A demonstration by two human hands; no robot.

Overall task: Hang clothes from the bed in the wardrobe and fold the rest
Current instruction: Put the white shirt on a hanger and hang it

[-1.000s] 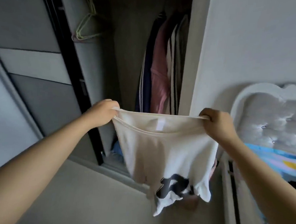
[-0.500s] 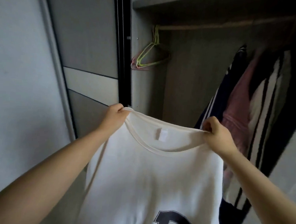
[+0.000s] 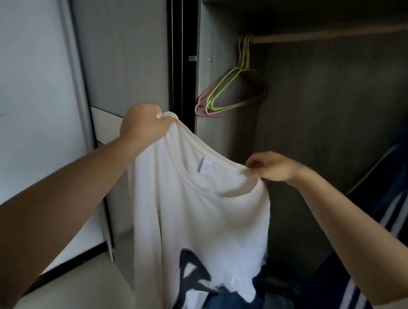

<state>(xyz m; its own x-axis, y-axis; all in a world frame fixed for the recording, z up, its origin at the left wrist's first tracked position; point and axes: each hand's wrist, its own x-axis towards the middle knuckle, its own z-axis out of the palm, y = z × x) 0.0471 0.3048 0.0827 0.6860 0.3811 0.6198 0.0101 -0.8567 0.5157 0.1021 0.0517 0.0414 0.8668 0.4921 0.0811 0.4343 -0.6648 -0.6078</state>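
A white T-shirt [image 3: 201,216] with a dark printed letter low on its front hangs by its neckline in front of the open wardrobe. My left hand [image 3: 141,124] grips the left end of the collar, raised higher. My right hand [image 3: 272,167] pinches the right end of the collar, lower down. A small white label shows inside the neck. Several empty wire hangers [image 3: 228,93], green and pink, hang at the left end of the wardrobe rail [image 3: 337,34], above and between my hands.
The sliding wardrobe door [image 3: 123,54] with its black frame stands at the left. A dark navy garment with white stripes [image 3: 385,213] hangs at the right. Blue and dark clothes [image 3: 241,304] lie on the wardrobe floor under the shirt.
The view has swung left and closer to the wardrobe, so the empty hangers are now above the shirt. My left hand has risen and my right hand has dropped, tilting the collar.
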